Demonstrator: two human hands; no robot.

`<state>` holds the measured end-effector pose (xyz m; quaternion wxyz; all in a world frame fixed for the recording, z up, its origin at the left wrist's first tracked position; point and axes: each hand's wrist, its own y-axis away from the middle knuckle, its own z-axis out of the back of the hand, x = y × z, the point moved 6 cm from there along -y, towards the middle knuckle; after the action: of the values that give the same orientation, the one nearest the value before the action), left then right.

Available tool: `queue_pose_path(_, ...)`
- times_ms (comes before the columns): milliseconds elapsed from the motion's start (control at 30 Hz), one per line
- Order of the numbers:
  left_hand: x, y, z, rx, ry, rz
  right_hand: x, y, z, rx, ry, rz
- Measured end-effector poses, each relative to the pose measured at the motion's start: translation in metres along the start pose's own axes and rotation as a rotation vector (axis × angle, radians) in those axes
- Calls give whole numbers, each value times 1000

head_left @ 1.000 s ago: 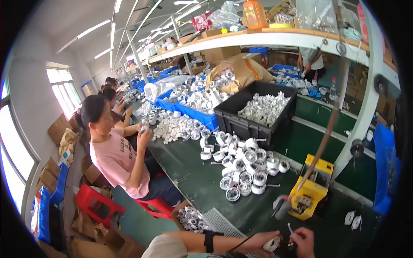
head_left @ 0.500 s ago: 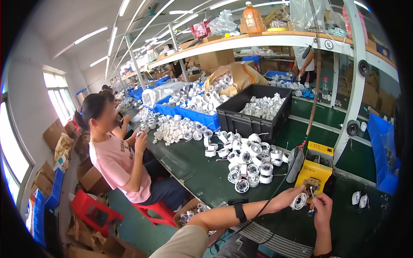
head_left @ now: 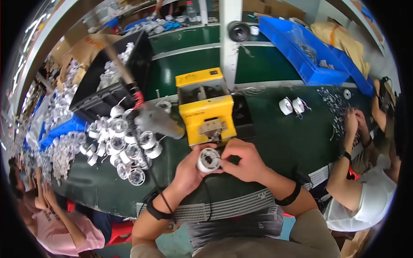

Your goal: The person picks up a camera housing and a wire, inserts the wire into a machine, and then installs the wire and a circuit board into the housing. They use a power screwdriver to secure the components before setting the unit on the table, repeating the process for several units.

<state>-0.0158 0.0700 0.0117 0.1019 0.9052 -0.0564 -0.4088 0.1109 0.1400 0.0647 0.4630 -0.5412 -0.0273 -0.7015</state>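
Note:
In front of the yellow machine (head_left: pixel 208 112), my left hand (head_left: pixel 188 173) holds a round white lamp housing (head_left: pixel 208 161), its open face turned up with dark parts inside. My right hand (head_left: pixel 246 162) is at the housing's right edge, thumb and forefinger bent together in a pinch. What lies between those fingertips is too small to make out. Just left of the machine hangs a grey power screwdriver (head_left: pixel 160 122) with a red-wrapped top. Many similar white housings (head_left: pixel 118 143) with clear lenses and short wires are heaped on the green table to the left.
A black crate (head_left: pixel 101 92) of white parts stands at the far left. Two white housings (head_left: pixel 285 106) lie right of the machine, and a blue bin (head_left: pixel 301 51) sits behind them. Co-workers sit on both sides; one person's hands (head_left: pixel 355 122) are over small dark parts. A white post (head_left: pixel 229 56) rises behind.
My view has swung right and down, now facing the machine. The left hand still holds the housing. My right hand has come up against its edge; the small dark piece it held no longer shows.

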Motion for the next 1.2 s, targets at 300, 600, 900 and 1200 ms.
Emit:
queue_pose_path(300,15,3,-11,19,-133,9,1,17,0,-43,81,-37)
queue_pose_path(600,8,5,-4,-58,49,-106,17,11,19,-111,291,97)
queue_pose_path(900,4,8,-14,87,61,-253,7,12,27,-125,-75,-145)
queue_pose_path(1200,0,17,-25,329,124,-308,1,15,0,51,-551,-147)
